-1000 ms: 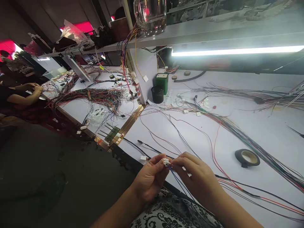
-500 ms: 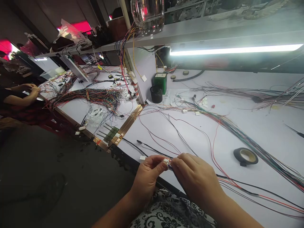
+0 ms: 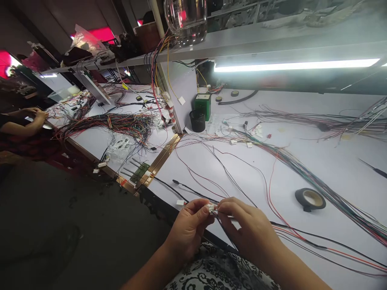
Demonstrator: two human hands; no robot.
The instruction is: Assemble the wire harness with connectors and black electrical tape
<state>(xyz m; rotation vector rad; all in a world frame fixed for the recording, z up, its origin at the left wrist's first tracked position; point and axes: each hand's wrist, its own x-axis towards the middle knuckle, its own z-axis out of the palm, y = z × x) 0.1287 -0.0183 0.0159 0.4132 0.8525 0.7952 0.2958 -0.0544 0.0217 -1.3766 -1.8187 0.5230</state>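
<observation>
My left hand [image 3: 191, 224] pinches a small white plug connector [image 3: 211, 208] between thumb and forefinger, above the front edge of the bench. My right hand [image 3: 248, 225] is closed at the connector's right side, its fingertips on thin wires that run into the housing. A dark wire [image 3: 225, 231] hangs down from between the hands. Just left of my left hand lies another white connector [image 3: 180, 202] on a cable. Behind my hands a black sleeved cable [image 3: 193, 187] with a dark end piece rests on the white bench top [image 3: 242, 169].
A roll of black tape [image 3: 310, 199] lies to the right, beside a long wire bundle [image 3: 311, 171]. A green circuit board [image 3: 140, 172] with metal pins sits at the left edge. Farther back stand a black cup [image 3: 198, 121] and a green box [image 3: 203, 105]. Another person's hands [image 3: 38, 114] show far left.
My right hand's fingers have shifted and opened slightly, showing more of the connector and wires. The connector has turned a little in my left hand. The view has moved slightly.
</observation>
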